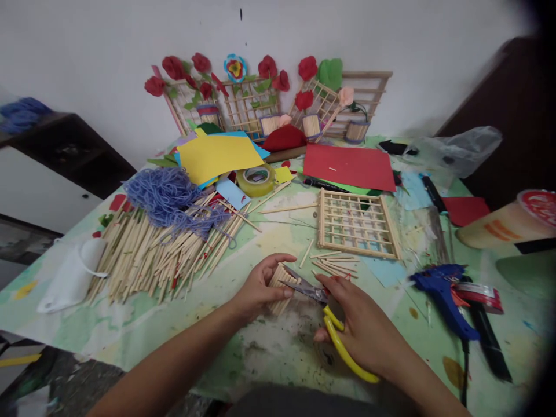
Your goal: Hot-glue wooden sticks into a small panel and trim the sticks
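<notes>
My left hand (266, 284) is closed around a small bundle of short wooden sticks (281, 301) lined up side by side. In my right hand (354, 315) is a pair of scissors (347, 353) with yellow handles. Their metal blades are parted and reach over the top ends of the sticks between my left thumb and fingers. Several cut stick pieces (334, 264) lie on the table just beyond my hands. Behind those stands a wooden stick lattice (358, 223), lying flat.
On the left, a big pile of sticks (130, 255) lies under tangled purple yarn (163, 194). A blue glue gun (447, 301), a red tape roll (482, 296) and a drink cup (508, 223) are at the right. Coloured paper (350, 165) and flower-decorated lattices (252, 104) occupy the back.
</notes>
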